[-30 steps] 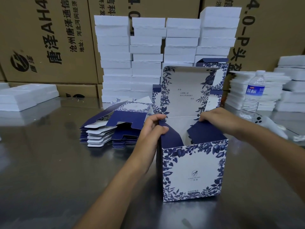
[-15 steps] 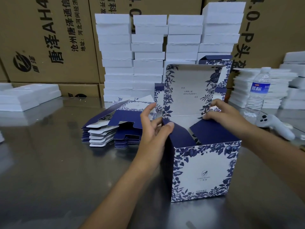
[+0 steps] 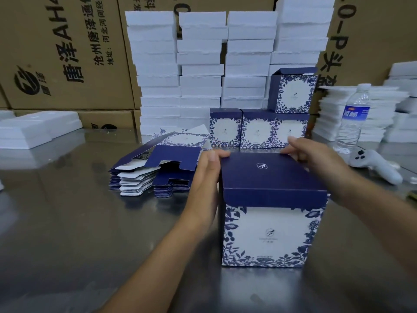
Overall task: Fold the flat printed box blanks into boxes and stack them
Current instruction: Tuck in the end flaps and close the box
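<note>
A blue-and-white printed box [image 3: 268, 236] stands upright on the steel table in front of me. Its dark blue lid [image 3: 266, 172] lies folded down over the top, and the lid's front flap hangs outside the front face. My left hand [image 3: 204, 177] lies flat against the box's left side, thumb on the lid's back left corner. My right hand [image 3: 316, 159] rests on the lid's back right edge. A pile of flat blanks [image 3: 155, 168] lies to the left. Behind the box stand three folded boxes [image 3: 257, 129] in a row, with another box [image 3: 293, 91] on top.
Tall stacks of white foam pieces [image 3: 198, 64] line the back, in front of brown cartons [image 3: 63, 53]. A water bottle [image 3: 353, 118] and a white controller [image 3: 374, 164] sit at the right. More white foam [image 3: 38, 129] lies at the far left on the steel table [image 3: 56, 222].
The lid stood upright and the inner flaps were being pushed in; now the lid is folded down over the top. Both hands moved to the lid's back corners, and the finished boxes behind came into view.
</note>
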Tool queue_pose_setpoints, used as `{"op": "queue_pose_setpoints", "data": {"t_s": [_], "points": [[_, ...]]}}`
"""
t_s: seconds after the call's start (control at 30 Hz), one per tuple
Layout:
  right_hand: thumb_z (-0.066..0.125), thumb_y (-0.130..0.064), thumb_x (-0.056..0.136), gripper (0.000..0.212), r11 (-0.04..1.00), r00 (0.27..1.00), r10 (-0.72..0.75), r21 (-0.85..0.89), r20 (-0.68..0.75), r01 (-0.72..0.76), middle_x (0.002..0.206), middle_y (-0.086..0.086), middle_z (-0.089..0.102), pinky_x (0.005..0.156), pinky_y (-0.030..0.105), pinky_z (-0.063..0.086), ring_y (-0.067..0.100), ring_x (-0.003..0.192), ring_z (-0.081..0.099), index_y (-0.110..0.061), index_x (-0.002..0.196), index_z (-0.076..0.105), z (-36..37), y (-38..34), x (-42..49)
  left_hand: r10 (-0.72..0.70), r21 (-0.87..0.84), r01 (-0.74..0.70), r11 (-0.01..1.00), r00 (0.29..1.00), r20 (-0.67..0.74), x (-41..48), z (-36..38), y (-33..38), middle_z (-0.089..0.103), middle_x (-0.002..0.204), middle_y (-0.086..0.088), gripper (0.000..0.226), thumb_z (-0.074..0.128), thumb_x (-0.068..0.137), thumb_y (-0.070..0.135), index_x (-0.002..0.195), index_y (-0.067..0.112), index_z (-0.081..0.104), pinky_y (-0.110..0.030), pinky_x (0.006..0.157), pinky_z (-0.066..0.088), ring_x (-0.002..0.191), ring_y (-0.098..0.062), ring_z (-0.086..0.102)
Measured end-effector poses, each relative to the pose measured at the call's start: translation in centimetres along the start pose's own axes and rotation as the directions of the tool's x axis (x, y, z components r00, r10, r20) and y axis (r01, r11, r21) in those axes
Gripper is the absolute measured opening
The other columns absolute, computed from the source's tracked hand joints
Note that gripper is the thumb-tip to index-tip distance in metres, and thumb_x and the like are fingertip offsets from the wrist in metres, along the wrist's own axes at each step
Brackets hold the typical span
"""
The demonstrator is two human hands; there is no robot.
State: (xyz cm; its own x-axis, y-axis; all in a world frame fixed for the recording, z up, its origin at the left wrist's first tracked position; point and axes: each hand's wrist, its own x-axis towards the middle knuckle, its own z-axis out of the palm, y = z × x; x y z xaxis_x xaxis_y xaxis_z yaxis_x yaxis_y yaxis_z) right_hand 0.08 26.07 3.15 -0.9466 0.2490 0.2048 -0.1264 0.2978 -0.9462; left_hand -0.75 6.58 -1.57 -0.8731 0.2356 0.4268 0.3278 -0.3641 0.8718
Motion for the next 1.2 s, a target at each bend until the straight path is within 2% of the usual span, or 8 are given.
{"op": "queue_pose_setpoints", "data": {"t_s": [0.1, 0.2, 0.37, 0.57, 0.7, 0.83, 0.93, 1.2], "points": [[0.058, -0.030, 0.091, 0.027, 0.992, 0.990, -0.124, -0.017, -0.072, 0.123, 0.056, -0.013, 0.055, 0.060, 0.017, 0.040, 0.003, 0.057, 0.049, -0.012, 0.070, 0.061, -0.3, -0.9, 0.4, -0.031, 0.003, 0.031, 1.000, 0.999, -0.014, 0.2, -0.2, -0.1, 0.056, 0.096, 0.000, 0.010, 0.046, 0.095, 0.025, 0.095, 0.019, 0.055, -0.011, 0.066, 0.045, 0.075, -0.002, 0.057], [0.061, -0.026, 0.089, 0.020, 0.980, 0.979, -0.186, -0.084, -0.088, 0.179, 0.066, -0.005, 0.062, 0.058, 0.014, 0.042, 0.004, 0.058, 0.056, -0.020, 0.070, 0.066, 0.6, -2.1, 0.8, -0.050, 0.021, 0.050, 0.999, 0.999, -0.019, 0.4, -0.4, -0.2, 0.053, 0.105, -0.007, 0.011, 0.047, 0.095, 0.017, 0.094, 0.023, 0.056, -0.019, 0.073, 0.042, 0.084, -0.010, 0.054], [0.070, -0.042, 0.080, 0.020, 0.944, 0.986, 0.008, -0.326, 0.166, 0.047, 0.071, -0.010, 0.072, 0.043, 0.006, 0.041, -0.003, 0.053, 0.062, -0.024, 0.074, 0.075, 2.4, -2.7, 0.7, -0.068, 0.006, 0.068, 0.998, 0.997, -0.036, 0.7, -0.6, -0.2, 0.057, 0.097, -0.004, 0.015, 0.047, 0.094, 0.013, 0.098, 0.025, 0.057, -0.015, 0.063, 0.045, 0.074, -0.007, 0.058], [0.069, -0.043, 0.081, 0.019, 0.953, 0.988, 0.085, -0.300, 0.127, -0.043, 0.077, -0.011, 0.069, 0.041, 0.005, 0.039, -0.002, 0.052, 0.061, -0.025, 0.076, 0.072, 2.4, -2.7, 0.8, -0.152, -0.057, 0.147, 0.987, 0.985, -0.080, 1.5, -0.3, 0.4, 0.061, 0.090, -0.003, 0.021, 0.048, 0.092, 0.006, 0.099, 0.023, 0.058, -0.023, 0.068, 0.048, 0.075, -0.013, 0.061], [0.066, -0.046, 0.082, 0.027, 0.952, 0.991, 0.107, -0.295, 0.085, -0.077, 0.069, -0.008, 0.067, 0.038, 0.007, 0.038, -0.001, 0.044, 0.059, -0.020, 0.077, 0.071, 2.5, -2.6, 0.7, -0.278, 0.131, 0.287, 0.949, 0.957, -0.082, 3.0, -0.1, 1.7, 0.067, 0.101, -0.009, 0.016, 0.050, 0.095, 0.029, 0.092, 0.026, 0.065, -0.036, 0.081, 0.046, 0.089, -0.024, 0.062], [0.068, -0.042, 0.082, 0.027, 0.950, 0.989, 0.124, -0.299, 0.083, -0.094, 0.062, -0.006, 0.066, 0.036, 0.007, 0.036, -0.001, 0.038, 0.055, -0.017, 0.075, 0.070, 2.5, -2.5, 0.8, -0.386, 0.388, 0.374, 0.843, 0.921, -0.049, 5.4, 0.1, 3.4, 0.071, 0.081, 0.000, 0.025, 0.058, 0.090, 0.037, 0.079, 0.019, 0.071, -0.030, 0.075, 0.047, 0.076, -0.017, 0.063], [0.070, -0.039, 0.081, 0.024, 0.957, 0.988, 0.134, -0.270, 0.076, -0.109, 0.063, -0.007, 0.066, 0.037, 0.008, 0.038, -0.001, 0.038, 0.056, -0.015, 0.079, 0.072, 2.5, -2.4, 0.8, -0.424, 0.509, 0.360, 0.782, 0.906, 0.011, 6.3, 0.5, 3.7, 0.074, 0.084, -0.006, 0.017, 0.068, 0.084, 0.029, 0.081, 0.014, 0.073, -0.031, 0.075, 0.052, 0.072, -0.018, 0.066], [0.072, -0.039, 0.079, 0.021, 0.959, 0.983, 0.166, -0.247, 0.079, -0.142, 0.052, -0.013, 0.064, 0.034, 0.009, 0.036, 0.001, 0.039, 0.058, -0.018, 0.075, 0.071, 2.5, -2.5, 0.8, -0.434, 0.477, 0.366, 0.799, 0.900, 0.035, 6.7, 0.3, 3.3, 0.068, 0.057, 0.002, 0.035, 0.071, 0.083, 0.019, 0.048, 0.019, 0.068, -0.015, 0.045, 0.045, 0.046, -0.007, 0.060]]}}
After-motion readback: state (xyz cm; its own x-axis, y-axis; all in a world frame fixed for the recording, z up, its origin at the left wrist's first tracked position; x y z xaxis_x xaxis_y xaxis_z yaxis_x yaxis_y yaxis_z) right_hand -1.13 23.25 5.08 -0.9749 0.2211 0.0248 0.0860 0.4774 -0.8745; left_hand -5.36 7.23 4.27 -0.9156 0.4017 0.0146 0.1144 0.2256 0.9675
